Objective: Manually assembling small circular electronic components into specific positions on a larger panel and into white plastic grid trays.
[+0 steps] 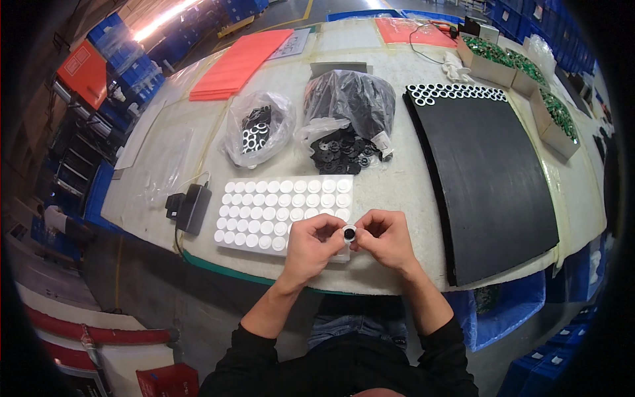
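Between my two hands is a small round white part with a black centre (349, 233), held over the near right corner of a white tray (299, 255). My left hand (313, 246) pinches it from the left, and my right hand (386, 241) grips its right side with thumb and forefinger. Rows of round white caps (254, 212) fill the tray, partly hidden behind my left hand. Right of my hands lies a thick black foam mat (486, 178). Along its far edge sit rows of black-and-white rings (456, 91).
Beyond the tray stand a clear bag of rings (259, 129) and a bag of black discs (340, 149). A black power adapter (194, 208) lies left of the tray. Orange sheets (239, 64) lie far left; boxes of green circuit boards (557, 119) stand far right.
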The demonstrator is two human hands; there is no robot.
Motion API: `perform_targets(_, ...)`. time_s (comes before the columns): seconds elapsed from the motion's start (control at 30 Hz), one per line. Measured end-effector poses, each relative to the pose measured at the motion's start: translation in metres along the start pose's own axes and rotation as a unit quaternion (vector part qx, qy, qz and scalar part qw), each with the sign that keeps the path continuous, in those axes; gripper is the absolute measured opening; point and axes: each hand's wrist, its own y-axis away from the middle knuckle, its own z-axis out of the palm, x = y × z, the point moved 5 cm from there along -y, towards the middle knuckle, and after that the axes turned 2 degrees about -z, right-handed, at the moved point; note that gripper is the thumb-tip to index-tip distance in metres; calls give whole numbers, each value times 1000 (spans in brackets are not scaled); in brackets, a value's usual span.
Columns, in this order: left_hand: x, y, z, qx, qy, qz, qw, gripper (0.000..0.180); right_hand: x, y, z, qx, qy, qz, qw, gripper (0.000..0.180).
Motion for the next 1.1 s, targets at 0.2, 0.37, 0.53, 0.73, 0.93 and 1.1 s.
perform_targets(0.2,4,-8,-1,-120,-102,-54,986,11,2,2,-2,-49,76,50,995,18)
perform_targets(0.37,0,-2,6,-47,62,-31,996,20,-7,-1,1,50,7,-29,998,19)
perform_targets(0.53,-9,7,8,-4,36,48,998,30,-5,1,4,52,26,-57,997,17)
perform_targets(0.73,4,8,5,-50,-53,44,996,35,-4,2,-1,8,66,-28,997,19)
perform_targets(0.93,2,5,5,-3,40,13,999,23,-2,2,5,-27,28,44,998,21)
perform_targets(1.1,1,1,-6,-43,-35,17,998,19,-1,0,3,-2,119,-69,991,17)
